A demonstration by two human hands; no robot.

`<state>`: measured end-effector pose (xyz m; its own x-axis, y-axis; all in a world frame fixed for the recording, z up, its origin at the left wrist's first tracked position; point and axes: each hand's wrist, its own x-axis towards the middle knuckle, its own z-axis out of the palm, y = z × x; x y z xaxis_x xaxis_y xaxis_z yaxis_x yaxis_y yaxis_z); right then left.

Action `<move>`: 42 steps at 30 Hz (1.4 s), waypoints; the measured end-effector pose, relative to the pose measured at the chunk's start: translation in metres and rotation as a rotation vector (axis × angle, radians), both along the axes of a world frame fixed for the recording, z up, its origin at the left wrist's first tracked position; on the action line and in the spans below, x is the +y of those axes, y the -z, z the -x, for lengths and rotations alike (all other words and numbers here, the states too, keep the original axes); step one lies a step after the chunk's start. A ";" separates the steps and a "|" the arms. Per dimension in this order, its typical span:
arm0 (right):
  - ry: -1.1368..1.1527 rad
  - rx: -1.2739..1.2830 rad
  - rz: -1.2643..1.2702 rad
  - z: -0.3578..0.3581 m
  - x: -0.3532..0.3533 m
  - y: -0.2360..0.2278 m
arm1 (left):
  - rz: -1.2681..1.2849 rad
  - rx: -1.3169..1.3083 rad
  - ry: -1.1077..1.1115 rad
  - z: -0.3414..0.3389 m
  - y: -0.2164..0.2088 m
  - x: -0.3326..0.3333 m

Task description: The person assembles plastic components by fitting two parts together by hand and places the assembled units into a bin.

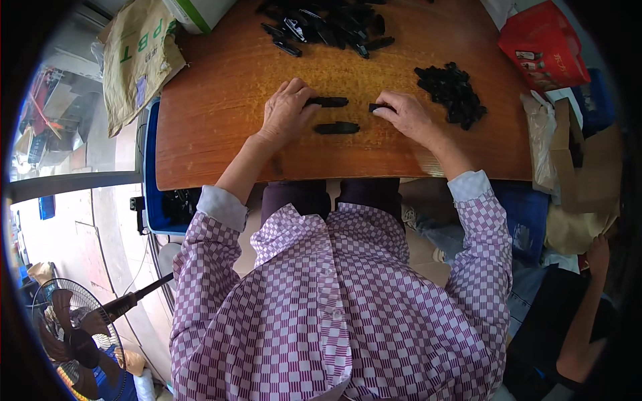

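My left hand point(287, 107) is closed around one end of a slim black plastic piece point(331, 102), which points to the right over the table. Another long black piece point(337, 127) lies on the wood just nearer to me, touched by neither hand. Between the thumb and fingers of my right hand point(403, 113) is a small black part point(374, 107), mostly covered by the fingers. A gap separates this part from the piece in my left hand. What exactly these black parts are is too small to tell.
On the wooden table point(221, 120), a heap of long black pieces point(328, 27) lies at the far side, and a pile of small black parts point(451, 93) at the right. A paper sack point(137, 67) and blue bin point(152, 200) stand left. A red bag point(543, 47) and another person's arm point(585, 321) are right.
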<state>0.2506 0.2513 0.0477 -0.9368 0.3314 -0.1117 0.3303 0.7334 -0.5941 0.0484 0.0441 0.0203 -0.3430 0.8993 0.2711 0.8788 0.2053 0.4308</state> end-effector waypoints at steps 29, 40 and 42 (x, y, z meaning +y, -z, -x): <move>-0.163 0.380 -0.270 0.046 -0.037 0.019 | -0.024 -0.180 0.076 -0.004 0.000 0.011; 0.060 -0.098 -0.735 -0.110 0.047 -0.030 | -0.051 0.045 -0.241 0.086 -0.006 0.024; 0.053 -0.083 -0.752 -0.113 0.051 -0.015 | 0.055 0.169 -0.247 0.100 -0.011 0.037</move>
